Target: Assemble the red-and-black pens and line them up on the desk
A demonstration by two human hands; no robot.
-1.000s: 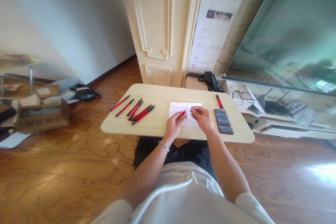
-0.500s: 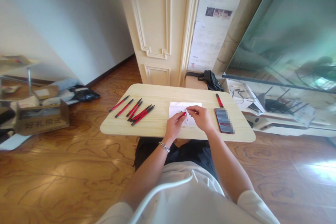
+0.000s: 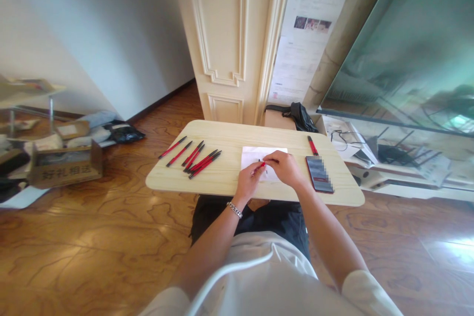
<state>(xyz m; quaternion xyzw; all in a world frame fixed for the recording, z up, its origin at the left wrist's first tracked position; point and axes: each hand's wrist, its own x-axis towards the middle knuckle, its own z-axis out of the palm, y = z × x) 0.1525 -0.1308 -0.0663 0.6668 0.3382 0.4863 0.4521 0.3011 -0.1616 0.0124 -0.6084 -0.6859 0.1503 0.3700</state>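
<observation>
When inspected from the head view, found left hand (image 3: 249, 180) and right hand (image 3: 284, 165) brought together, fingertips over the white paper (image 3: 254, 153) on the pale bench (image 3: 229, 136). Found a small red piece (image 3: 263, 164) pinched in the left grip, between thumb and fingers, with a thin dark piece (image 3: 266, 172) showing just below. Found the right fingertips drawn to the same spot, touching or nearly touching the red piece; cannot tell, at so small a scale, whether grasping anything.

Noted as changed: right hand, held apart from the left a second ago, since moved in to close the gap. Judged to mean a shift from separate handling to both hands working at one small spot, with completion not evident.

Noted as unchanged: red-and-black pens (image 3: 194, 157) lying loosely side by side towards the left end, and further pens (image 3: 313, 145) near the right end, just beyond the dark phone (image 3: 316, 174). Recorded neither group as touched by either hand.
</observation>
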